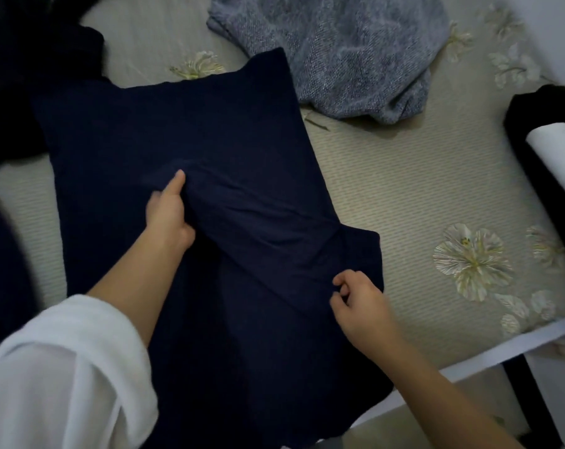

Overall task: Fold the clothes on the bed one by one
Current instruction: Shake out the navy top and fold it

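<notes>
Head view: navy garment [177, 124] pinched by left fingers [176, 184] and right fingers [343, 281].

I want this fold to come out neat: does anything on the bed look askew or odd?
The navy garment is not flat: a bunched ridge runs diagonally between the left hand and the right hand, which both grip it. Behind it, the grey knit lies crumpled and unfolded. Nothing looks spilled or damaged.

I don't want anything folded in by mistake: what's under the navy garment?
The floral bedsheet shows beside the navy garment. Whatever lies beneath its middle is covered, as are some fingers of the left hand; the right hand pinches its edge.
</notes>
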`<state>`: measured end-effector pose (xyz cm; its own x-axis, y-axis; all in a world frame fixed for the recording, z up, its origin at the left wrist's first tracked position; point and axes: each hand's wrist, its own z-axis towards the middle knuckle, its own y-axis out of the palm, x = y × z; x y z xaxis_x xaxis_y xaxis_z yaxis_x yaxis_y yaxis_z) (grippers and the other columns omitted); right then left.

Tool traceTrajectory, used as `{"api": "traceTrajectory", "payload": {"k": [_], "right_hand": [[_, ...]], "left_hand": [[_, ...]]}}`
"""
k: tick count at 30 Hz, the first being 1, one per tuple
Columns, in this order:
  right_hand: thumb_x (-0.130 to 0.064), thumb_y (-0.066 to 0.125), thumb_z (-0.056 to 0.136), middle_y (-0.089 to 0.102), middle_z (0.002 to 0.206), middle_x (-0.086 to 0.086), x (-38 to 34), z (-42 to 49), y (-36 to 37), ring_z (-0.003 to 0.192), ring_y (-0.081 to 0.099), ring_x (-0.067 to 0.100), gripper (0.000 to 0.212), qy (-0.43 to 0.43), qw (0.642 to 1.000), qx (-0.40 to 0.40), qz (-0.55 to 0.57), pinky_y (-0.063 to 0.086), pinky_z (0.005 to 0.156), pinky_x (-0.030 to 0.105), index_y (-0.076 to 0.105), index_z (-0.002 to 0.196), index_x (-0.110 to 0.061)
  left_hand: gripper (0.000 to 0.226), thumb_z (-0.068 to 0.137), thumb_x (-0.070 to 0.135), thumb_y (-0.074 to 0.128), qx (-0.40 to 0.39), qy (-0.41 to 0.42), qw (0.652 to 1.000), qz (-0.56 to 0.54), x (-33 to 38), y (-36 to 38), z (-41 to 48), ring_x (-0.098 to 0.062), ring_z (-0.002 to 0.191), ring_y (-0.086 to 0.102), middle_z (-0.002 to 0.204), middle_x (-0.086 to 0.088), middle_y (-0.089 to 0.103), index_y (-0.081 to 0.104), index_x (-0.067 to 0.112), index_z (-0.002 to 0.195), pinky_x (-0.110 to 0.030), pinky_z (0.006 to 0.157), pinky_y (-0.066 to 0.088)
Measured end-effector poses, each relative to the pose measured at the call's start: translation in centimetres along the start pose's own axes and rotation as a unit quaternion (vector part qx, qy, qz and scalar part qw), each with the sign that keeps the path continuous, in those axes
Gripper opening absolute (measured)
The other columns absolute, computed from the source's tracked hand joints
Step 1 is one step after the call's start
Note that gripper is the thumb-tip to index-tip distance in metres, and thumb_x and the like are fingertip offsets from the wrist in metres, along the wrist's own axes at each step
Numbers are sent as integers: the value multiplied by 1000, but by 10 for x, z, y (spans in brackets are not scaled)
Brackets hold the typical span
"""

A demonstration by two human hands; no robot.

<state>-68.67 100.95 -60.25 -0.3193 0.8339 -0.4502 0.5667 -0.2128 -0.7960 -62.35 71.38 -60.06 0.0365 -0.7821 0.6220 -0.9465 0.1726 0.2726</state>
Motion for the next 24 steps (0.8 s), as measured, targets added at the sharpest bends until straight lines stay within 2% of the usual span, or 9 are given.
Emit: {"api": "traceTrajectory", "payload": {"k": [4,7,8,10,12,14,16,20,24], "right_hand": [[-21,57,91,46,94,-12,-17,3,9,84,47,5,18,-52,996,71,-11,40,68,20,58,108,-16],[-29,62,88,48,120,-1,-27,9,22,109,45,15,40,-64,992,77,-73,44,91,34,54,124,-15],[-35,61,87,40,135,2,-29,11,27,123,37,19,51,-56,991,67,-100,36,103,38,47,133,-18],[-48,54,89,11,157,2,-30,14,36,144,6,20,70,-36,990,35,-133,12,115,42,24,149,-25],[-58,41,91,-9,161,0,-28,18,42,146,-14,17,77,-19,990,2,-138,-4,117,41,5,153,-30],[-62,31,92,-16,160,1,-28,19,47,146,-20,18,77,-8,989,-18,-150,-9,116,42,-4,152,-30],[-61,28,92,-17,160,2,-34,19,49,145,-21,18,77,-12,986,-17,-164,-11,116,43,-6,152,-28],[-58,25,95,-20,159,-3,-69,19,62,142,-27,14,72,-90,977,-45,-186,-15,115,42,-9,152,-29],[-55,23,96,-24,157,-6,-127,26,89,141,-29,13,70,-182,959,-89,-197,-17,114,41,-15,150,-31]], "left_hand": [[33,84,30,72,-40,89,995,4,27,-8,12,-17,108,63,121,0,62,53,26,111,-39,91,54],[40,88,28,68,-11,58,997,42,38,-32,29,-16,108,62,125,-1,59,49,23,123,-40,90,54],[45,90,27,65,9,39,997,63,38,-42,35,-16,110,60,129,-2,57,46,22,131,-40,93,52],[46,93,25,60,26,16,996,83,38,-56,45,-16,112,58,133,-2,56,44,21,137,-40,99,49],[35,93,23,61,11,19,997,74,41,-63,49,-15,109,61,127,-1,60,52,22,128,-37,95,52],[29,92,18,63,19,45,997,63,44,-65,50,-14,105,64,121,1,63,57,25,119,-33,88,55],[39,90,6,62,50,69,994,66,47,-67,49,-14,101,64,117,-1,63,55,24,124,-30,84,56],[54,89,-6,54,71,81,989,99,57,-78,38,-13,103,61,122,-5,58,46,20,135,-27,91,52],[36,90,-2,54,73,99,983,133,80,-116,23,-15,109,61,121,-5,59,55,18,121,-26,92,50]]}}
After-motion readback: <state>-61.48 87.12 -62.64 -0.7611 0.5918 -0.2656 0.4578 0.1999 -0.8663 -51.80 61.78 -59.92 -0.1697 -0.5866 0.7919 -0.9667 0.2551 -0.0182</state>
